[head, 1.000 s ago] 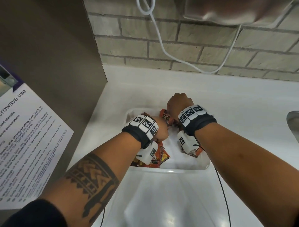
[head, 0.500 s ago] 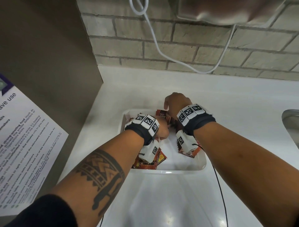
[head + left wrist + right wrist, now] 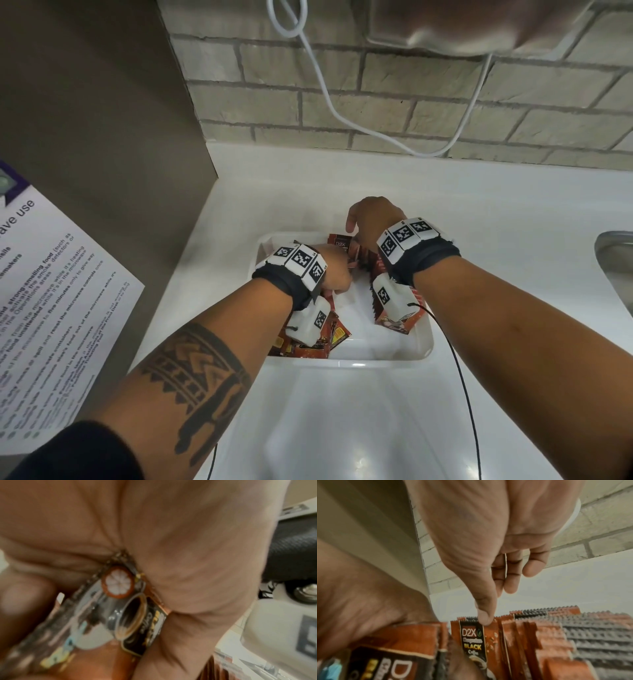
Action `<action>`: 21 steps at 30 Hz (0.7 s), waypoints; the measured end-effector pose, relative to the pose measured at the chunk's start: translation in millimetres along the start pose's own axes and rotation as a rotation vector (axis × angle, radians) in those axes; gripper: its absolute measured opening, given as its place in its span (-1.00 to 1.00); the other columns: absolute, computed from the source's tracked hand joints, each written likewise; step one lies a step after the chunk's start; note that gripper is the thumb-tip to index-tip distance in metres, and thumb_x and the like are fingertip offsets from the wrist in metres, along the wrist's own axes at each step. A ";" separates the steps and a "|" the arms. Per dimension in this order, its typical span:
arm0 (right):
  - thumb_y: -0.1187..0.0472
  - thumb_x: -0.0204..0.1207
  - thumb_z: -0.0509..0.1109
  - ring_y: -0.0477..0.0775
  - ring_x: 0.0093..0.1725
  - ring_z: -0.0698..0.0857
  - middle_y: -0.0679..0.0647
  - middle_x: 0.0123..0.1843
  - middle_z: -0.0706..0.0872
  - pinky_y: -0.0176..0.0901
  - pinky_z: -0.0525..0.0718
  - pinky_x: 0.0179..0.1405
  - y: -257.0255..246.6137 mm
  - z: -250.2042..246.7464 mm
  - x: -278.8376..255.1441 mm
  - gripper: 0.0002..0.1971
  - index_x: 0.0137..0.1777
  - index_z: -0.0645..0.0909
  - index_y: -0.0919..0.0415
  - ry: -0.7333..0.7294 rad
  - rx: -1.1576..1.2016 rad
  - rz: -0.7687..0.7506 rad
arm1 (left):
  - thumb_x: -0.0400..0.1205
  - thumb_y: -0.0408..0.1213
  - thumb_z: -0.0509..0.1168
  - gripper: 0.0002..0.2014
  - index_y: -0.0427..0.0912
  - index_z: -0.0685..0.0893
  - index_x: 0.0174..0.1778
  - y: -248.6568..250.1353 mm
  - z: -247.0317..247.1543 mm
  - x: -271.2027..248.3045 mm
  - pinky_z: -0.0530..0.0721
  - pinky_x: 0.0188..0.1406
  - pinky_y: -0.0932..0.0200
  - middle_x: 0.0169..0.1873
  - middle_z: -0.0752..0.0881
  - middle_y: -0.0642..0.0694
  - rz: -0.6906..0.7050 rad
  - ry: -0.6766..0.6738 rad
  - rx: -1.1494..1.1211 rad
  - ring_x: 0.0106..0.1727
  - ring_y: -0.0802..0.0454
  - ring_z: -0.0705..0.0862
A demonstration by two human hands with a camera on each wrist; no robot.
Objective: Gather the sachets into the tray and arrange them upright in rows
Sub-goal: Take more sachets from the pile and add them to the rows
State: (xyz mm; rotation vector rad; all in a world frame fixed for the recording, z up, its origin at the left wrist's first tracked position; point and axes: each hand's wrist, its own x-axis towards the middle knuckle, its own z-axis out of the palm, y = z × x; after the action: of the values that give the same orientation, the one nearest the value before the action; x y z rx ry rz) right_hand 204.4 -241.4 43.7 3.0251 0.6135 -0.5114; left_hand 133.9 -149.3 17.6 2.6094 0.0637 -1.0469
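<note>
On the white counter [image 3: 496,205], a white rectangular plastic tray [image 3: 394,356] holds orange-and-black foil coffee sachets [image 3: 530,635], a row standing upright at its far edge. The left hand [image 3: 337,270] clenches one sachet [image 3: 137,622]. The right hand [image 3: 371,219], fingers relaxed, touches the upright row with its thumb.

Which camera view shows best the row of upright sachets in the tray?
The right wrist view: the row of upright sachets fills its lower part, serrated tops sharp, right hand thumb on one. The head view hides most behind both wrists. The left wrist view shows only blurred sachets gripped close up.
</note>
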 end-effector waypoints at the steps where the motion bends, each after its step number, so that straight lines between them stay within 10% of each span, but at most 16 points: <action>1: 0.27 0.53 0.46 0.09 0.22 0.69 -0.01 0.22 0.69 -0.03 0.70 0.18 1.8 -1.2 -1.2 -0.73 0.21 0.72 0.05 -0.010 0.012 -0.015 | 0.67 -0.36 0.30 -0.75 -0.39 0.69 0.22 -3.2 -0.8 -2.0 0.56 -0.42 0.23 -0.07 0.81 -0.26 0.001 0.017 -0.051 -0.32 -0.07 0.65; 5: 0.24 0.56 0.45 0.04 0.22 0.67 -0.07 0.15 0.66 -0.07 0.67 0.23 12.8 -8.3 -11.3 -0.83 0.09 0.70 -0.01 0.071 0.142 -0.064 | 0.64 -0.36 0.40 -0.91 -0.29 0.70 0.01 -23.3 -9.7 -13.6 0.64 -0.46 0.20 -0.39 0.81 -0.11 0.040 0.092 -0.330 -0.48 -0.01 0.66; 9: 0.10 0.57 0.46 -0.09 0.04 0.67 -0.19 -0.08 0.68 -0.28 0.52 -0.09 16.4 -17.8 -36.2 -0.91 0.02 0.75 0.03 0.120 0.429 -0.141 | 0.56 -0.19 0.56 -0.70 -0.24 0.78 0.14 -44.6 -11.5 -18.0 0.85 -0.06 -0.02 -0.05 0.84 -0.28 0.186 0.185 -0.740 -0.12 -0.20 0.85; 21: 0.15 0.47 0.60 -0.09 -0.19 0.77 -0.07 -0.24 0.82 -0.24 0.65 -0.09 20.8 -18.2 -57.2 -0.90 -0.06 0.77 0.05 0.177 0.809 -0.131 | 0.48 -0.20 0.48 -0.55 -0.14 0.63 0.29 -52.0 6.9 -32.0 0.72 -0.25 0.14 0.05 0.69 -0.24 0.465 0.124 -1.236 -0.01 -0.10 0.70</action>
State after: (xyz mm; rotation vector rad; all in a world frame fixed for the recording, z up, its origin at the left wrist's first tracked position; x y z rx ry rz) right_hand 168.2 -280.9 78.1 3.8424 0.7668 -0.6214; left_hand 97.6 -99.7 19.9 1.4375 0.0886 -0.4145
